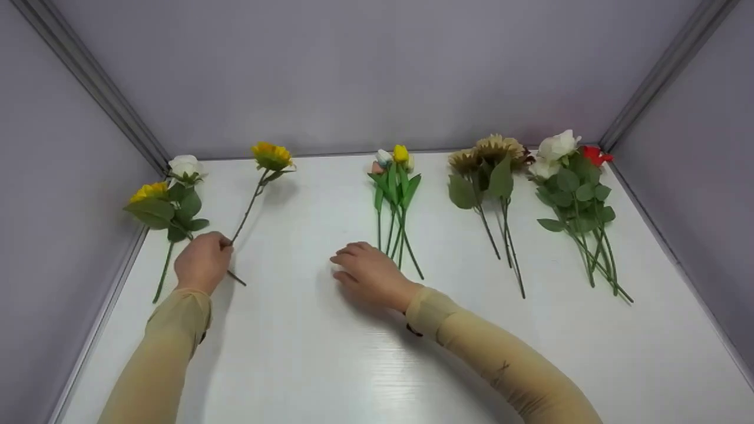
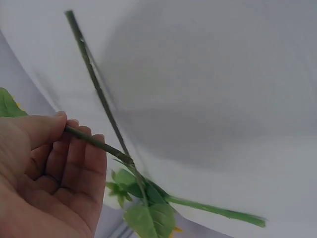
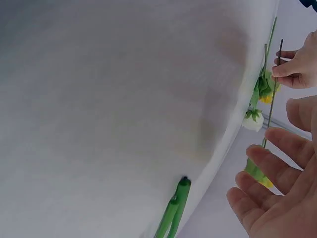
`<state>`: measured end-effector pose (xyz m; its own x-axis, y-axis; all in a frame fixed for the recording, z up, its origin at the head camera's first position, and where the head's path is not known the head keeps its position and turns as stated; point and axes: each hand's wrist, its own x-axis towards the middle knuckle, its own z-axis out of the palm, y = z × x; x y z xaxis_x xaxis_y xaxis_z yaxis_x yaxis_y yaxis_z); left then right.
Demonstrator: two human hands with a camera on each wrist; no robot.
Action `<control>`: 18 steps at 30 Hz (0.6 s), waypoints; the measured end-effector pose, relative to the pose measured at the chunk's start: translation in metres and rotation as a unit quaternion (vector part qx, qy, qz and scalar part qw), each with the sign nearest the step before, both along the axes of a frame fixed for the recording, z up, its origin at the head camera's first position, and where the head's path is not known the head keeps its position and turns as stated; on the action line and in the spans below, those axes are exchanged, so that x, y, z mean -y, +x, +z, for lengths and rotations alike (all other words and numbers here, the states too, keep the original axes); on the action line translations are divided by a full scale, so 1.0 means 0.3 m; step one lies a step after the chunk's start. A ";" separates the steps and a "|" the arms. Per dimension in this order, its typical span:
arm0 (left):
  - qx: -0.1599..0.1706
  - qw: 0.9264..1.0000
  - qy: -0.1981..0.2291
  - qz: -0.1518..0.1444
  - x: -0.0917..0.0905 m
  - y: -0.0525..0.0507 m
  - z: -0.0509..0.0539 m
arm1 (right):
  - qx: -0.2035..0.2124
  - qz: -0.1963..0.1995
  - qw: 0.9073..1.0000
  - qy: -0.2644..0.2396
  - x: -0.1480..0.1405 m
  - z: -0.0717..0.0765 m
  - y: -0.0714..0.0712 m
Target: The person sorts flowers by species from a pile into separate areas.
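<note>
My left hand pinches the thin stem of a yellow sunflower between thumb and fingers, its head tilted toward the back wall. In the left wrist view the lower stem juts out past the fingers over another stem. Beside this hand lie a white rose and another yellow sunflower, their leaves overlapping. Fingers spread and holding nothing, my right hand hovers low over the table near the stems of the tulips; its palm shows in the right wrist view.
Brown and beige sunflowers lie right of the tulips. Farther right are white roses and a red flower with crossed green stems. Grey walls bound the white table at the back and both sides.
</note>
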<state>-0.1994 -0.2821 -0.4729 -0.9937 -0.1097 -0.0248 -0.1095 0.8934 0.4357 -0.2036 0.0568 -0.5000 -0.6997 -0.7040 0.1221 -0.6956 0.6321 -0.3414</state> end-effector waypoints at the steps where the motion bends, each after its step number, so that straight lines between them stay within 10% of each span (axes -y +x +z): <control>1: 0.007 1.000 0.014 -0.006 -0.028 -0.001 0.007 | 0.015 -0.014 1.000 -0.017 -0.016 0.004 -0.007; 4: 0.026 0.997 0.063 -0.019 -0.127 -0.004 0.022 | 0.075 -0.072 0.991 -0.090 -0.066 0.018 -0.025; 7: 0.055 0.989 0.134 -0.032 -0.249 0.000 0.028 | 0.152 -0.135 0.961 -0.185 -0.118 0.031 -0.048; 14: 0.090 0.948 0.295 -0.083 -0.574 0.020 0.030 | 0.326 -0.210 0.825 -0.411 -0.227 0.076 -0.115; 18: 0.088 0.924 0.353 -0.119 -0.711 0.027 0.034 | 0.341 -0.213 0.785 -0.470 -0.286 0.108 -0.125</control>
